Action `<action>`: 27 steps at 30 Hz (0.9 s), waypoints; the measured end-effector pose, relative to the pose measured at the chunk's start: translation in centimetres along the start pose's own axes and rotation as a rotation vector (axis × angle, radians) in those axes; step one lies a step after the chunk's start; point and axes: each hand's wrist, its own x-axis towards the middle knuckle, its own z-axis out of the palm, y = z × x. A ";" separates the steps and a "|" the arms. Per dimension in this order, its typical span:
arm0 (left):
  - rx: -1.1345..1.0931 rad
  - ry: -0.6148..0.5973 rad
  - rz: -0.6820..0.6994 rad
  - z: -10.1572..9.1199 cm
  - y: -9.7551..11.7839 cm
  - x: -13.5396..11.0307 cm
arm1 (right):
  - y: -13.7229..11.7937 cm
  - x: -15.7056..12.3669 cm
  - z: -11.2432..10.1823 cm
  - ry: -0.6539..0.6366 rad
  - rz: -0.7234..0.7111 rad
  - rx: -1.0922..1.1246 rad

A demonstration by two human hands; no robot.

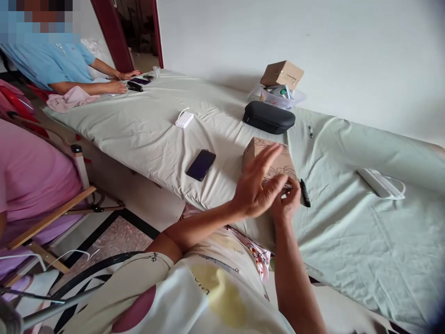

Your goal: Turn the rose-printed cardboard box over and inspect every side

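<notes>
A brown cardboard box [283, 157] with black line drawings sits on the cloth-covered table in front of me. My left hand [257, 188] is at its left side, fingers stretched out and thumb pointing right, covering part of the box. Against the near edge of the box is my right hand [287, 202], its fingers curled and pinched together; whatever they hold, if anything, is hidden. A black marker [305, 193] lies just right of that hand. To the left of the box rests a dark phone [201, 164].
Behind the box are a black zip case [269, 117], a plastic tub [299, 98] and another carton [283, 74]. White corded blocks lie left [184, 119] and right [378, 183]. A person in blue [59, 67] sits at the far end; one in pink [41, 162] sits left.
</notes>
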 end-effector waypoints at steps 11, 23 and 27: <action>0.658 -0.210 -0.471 1.9 -15.1 -5.1 | -0.6 0.3 0.1 0.207 0.239 0.230; 0.489 -0.282 -0.250 1.5 -16.0 -6.1 | -0.4 -0.1 0.6 -0.026 0.448 0.153; 0.471 -0.262 -0.242 1.3 -16.3 -6.3 | -0.9 0.0 0.2 -0.119 0.385 -0.019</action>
